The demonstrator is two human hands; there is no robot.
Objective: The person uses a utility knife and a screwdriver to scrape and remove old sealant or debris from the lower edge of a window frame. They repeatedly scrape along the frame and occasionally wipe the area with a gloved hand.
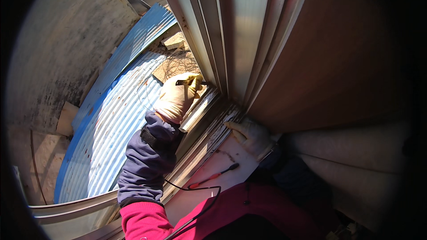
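My left hand [178,98], in a pale work glove, reaches over the sliding-window track [213,130] to the outer side. Its fingers are closed on a thin dark flat tool [181,82], which points at the lower corner of the aluminium window frame [213,70]. My right hand [255,136], also gloved and in shade, is at the inner edge of the track, with one finger extended along it. Whether it holds anything cannot be made out. On the white sill [230,153] below it lies a slim red and black tool [215,175].
Outside lie blue corrugated metal sheets [123,110], a broken block [173,40] and tangled wire [176,61]. A stained wall [73,39] stands beyond. A black cable [217,196] loops by my left sleeve. A brown panel [320,60] rises at the right.
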